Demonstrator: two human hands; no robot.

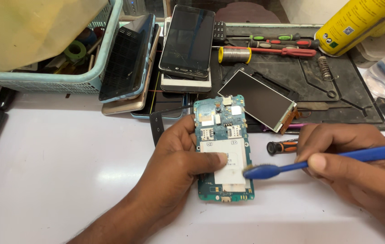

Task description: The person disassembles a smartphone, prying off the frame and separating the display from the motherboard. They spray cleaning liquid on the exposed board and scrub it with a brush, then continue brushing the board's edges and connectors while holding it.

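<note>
A pale green basket [91, 81] of odds and ends is seen at the far left of a white table [57, 171], with phones [129, 58] stacked just beside it. Near the centre, a green circuit board [223, 149] is held flat over the table by the left hand [179, 167], fingers closed around its left edge and the thumb pressed on its white panel. To the right, a blue toothbrush [291, 166] is gripped by the closed right hand [350, 167], its bristles touching the board's right edge. Behind, a dark work mat [337, 77] carries screwdrivers [282, 45] and a loose screen [258, 99].
</note>
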